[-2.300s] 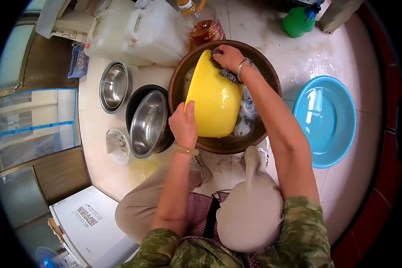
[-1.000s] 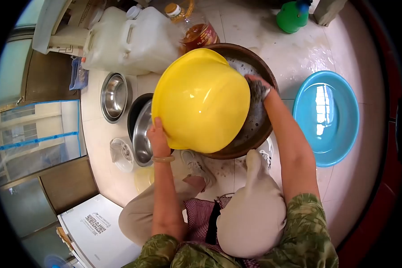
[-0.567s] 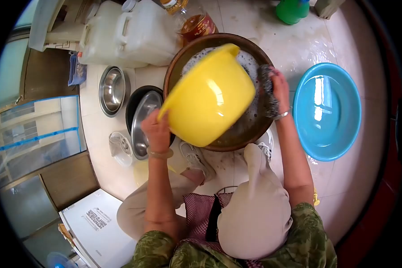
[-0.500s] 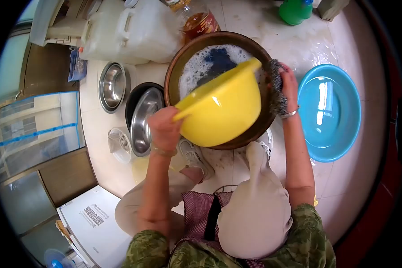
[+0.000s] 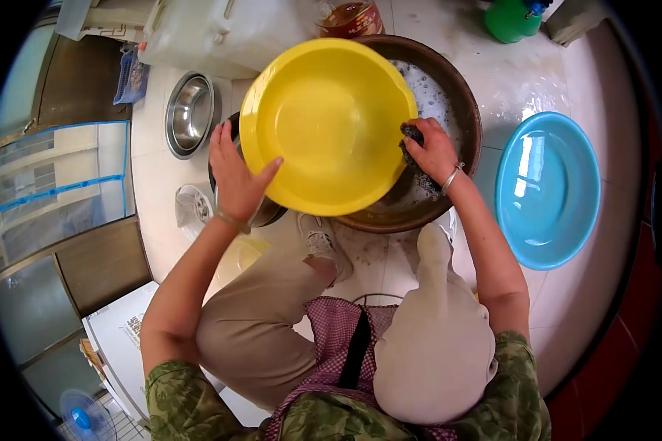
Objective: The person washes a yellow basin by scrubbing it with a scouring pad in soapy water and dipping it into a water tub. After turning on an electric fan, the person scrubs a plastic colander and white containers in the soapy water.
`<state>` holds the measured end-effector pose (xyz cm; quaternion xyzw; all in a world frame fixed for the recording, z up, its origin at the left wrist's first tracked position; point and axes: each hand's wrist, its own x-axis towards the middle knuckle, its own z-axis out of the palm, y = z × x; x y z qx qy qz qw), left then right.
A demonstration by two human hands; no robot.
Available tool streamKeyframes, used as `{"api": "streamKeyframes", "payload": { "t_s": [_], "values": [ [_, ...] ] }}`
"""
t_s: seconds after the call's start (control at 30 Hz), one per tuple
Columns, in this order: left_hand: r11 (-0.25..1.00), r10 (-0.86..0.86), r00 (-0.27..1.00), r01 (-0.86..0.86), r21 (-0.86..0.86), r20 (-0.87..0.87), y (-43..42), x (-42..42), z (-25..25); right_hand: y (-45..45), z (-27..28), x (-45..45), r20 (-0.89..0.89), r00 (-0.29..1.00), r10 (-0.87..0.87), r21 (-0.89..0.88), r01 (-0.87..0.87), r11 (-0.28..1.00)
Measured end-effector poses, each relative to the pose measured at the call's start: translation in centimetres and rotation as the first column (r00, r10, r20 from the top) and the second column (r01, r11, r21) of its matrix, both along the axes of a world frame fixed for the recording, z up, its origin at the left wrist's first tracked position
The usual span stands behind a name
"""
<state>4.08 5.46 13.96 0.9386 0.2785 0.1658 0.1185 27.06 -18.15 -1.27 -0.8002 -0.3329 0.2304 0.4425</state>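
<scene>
Over swings the basin [image 5: 327,125], hollow side now up above the brown tub [image 5: 463,110]! Left hand [image 5: 237,175] splays wide at its rim; right hand [image 5: 430,152] curls its fingers round a scrubber [image 5: 412,137].

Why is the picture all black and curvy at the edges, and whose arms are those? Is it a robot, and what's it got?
There's no robot here, just a person's two bare hands. The camera is worn on the person's head, looking down, so you see their own arms and knees; the view looks curved, with dark edges.

The right hand holds a dark scrubber at the edge of a big yellow basin. The left hand is at the other side, fingers spread, its thumb over the rim. Behind the basin is a brown tub with foam in it.

On the tiled floor, a blue basin is off to the right and a shiny metal bowl to the left.
</scene>
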Motion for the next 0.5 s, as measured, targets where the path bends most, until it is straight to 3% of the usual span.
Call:
{"api": "streamKeyframes", "payload": {
  "t_s": [0.13,0.17,0.27,0.3,0.37,0.47,0.5],
  "values": [
    [0.84,0.226,0.974,-0.193,-0.507,0.004,1.1,1.5,-0.9,1.8,-0.2,-0.6,0.09,0.996,0.022,-0.023,-0.02,1.0],
    [0.877,0.167,0.979,-0.092,-0.472,0.119,0.7,2.0,-1.1,2.1,0.0,-0.4,0.053,0.998,0.029,-0.052,-0.026,0.998],
    [0.675,0.283,0.942,-0.063,-0.735,0.179,0.6,3.0,-1.8,3.2,0.8,0.4,0.002,0.999,0.038,-0.123,-0.038,0.992],
    [0.534,0.378,0.899,-0.017,-0.846,0.22,0.3,3.4,-1.5,3.8,1.2,0.6,0.021,0.999,0.031,-0.13,-0.028,0.991],
    [0.602,0.351,0.911,-0.043,-0.798,0.215,0.1,3.4,-1.7,5.5,2.1,1.1,0.034,0.998,0.051,-0.188,-0.044,0.981],
    [0.713,0.289,0.946,-0.112,-0.692,0.145,-2.2,3.2,-1.9,7.9,0.7,1.8,0.345,0.936,0.073,-0.09,-0.044,0.995],
    [0.753,0.267,0.958,-0.137,-0.644,0.109,-2.9,2.9,-1.8,8.3,0.2,1.8,0.403,0.9,0.165,-0.225,-0.077,0.971]
  ]
}}
